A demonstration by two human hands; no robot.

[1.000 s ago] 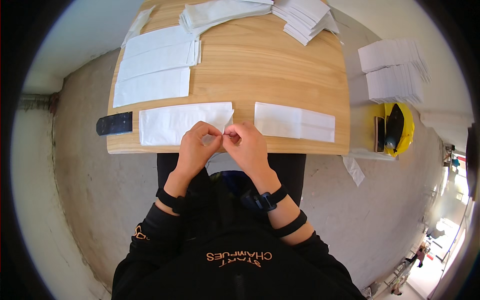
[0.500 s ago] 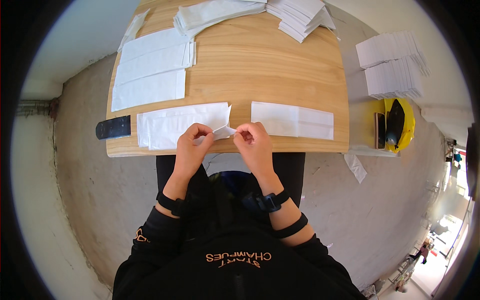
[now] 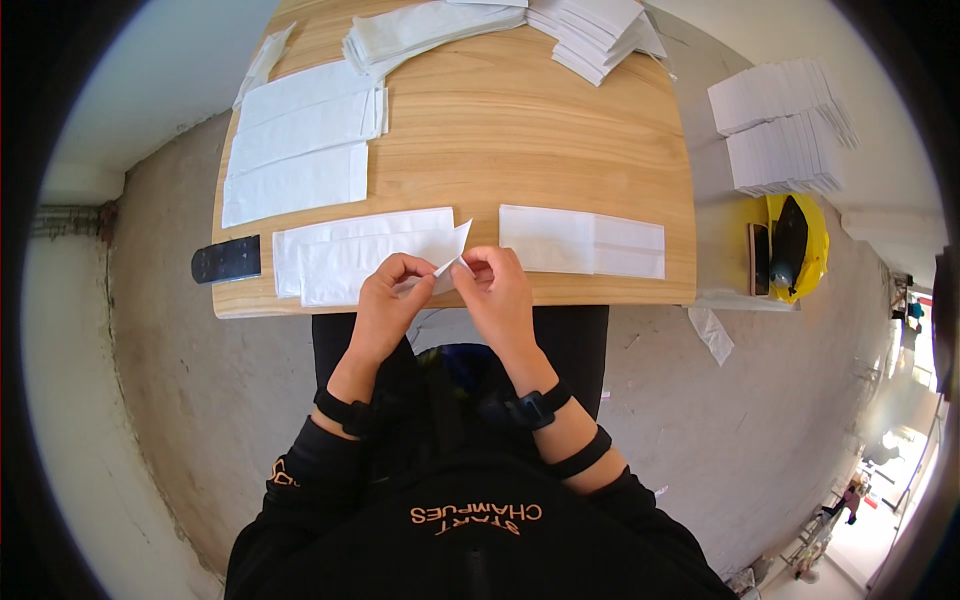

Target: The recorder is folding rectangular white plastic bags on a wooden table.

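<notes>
- The work is on a flat, white, long paper sleeve [image 3: 350, 275], which lies at the near edge of the desk, before the person, partly covering another white sleeve of similar shape [image 3: 286, 262].
- At its right end, one white corner stands up as a pointed flap [image 3: 460, 240]; this end is not yet flat, so I judge that the handling of this piece is midway.
- The left hand [image 3: 386, 300] has its grip closed, thumb and index finger pinched on the paper at this end.
- The right hand [image 3: 496, 300] is just beside it, its grip also pinched on the paper; exactly which layer it has, I cannot tell.
- Right of the hands, apart from them, lies a flat white paper strip with a crosswise edge [image 3: 545, 240], touched by neither hand.
- Farther left, overlapping rows of flat white sleeves [image 3: 300, 180] lie in order on the pale wooden desk [image 3: 530, 130].
- At the far side are a pile of long white sleeves [image 3: 420, 30] and a fanned stack of white folded paper pieces [image 3: 595, 30]. Much paper seems to remain, but which piles are finished, I cannot tell.
</notes>
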